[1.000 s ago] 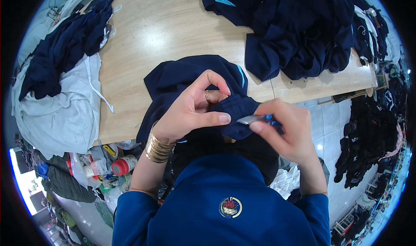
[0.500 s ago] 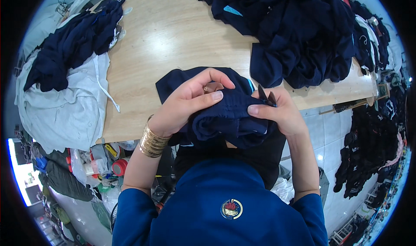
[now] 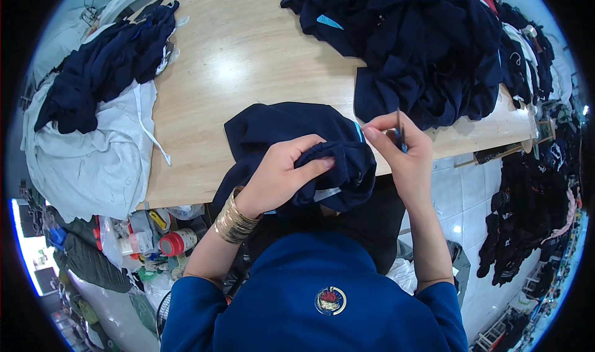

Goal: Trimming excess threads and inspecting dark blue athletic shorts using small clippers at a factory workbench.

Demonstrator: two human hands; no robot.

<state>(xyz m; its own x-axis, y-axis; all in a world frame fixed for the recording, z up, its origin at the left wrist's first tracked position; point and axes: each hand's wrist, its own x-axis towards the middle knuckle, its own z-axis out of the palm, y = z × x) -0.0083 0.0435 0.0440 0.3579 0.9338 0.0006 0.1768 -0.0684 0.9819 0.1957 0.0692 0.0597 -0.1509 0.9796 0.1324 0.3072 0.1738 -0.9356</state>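
Left hand grips navy garment; right hand pinches small tool.

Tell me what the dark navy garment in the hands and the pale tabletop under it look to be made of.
The dark navy garment looks like soft, matte knit fabric: it bunches into rounded folds under the left hand. The pale tabletop looks like light wood or wood-look laminate, smooth and semi-glossy, judging by faint grain and a bright glare patch; which one, I cannot tell.
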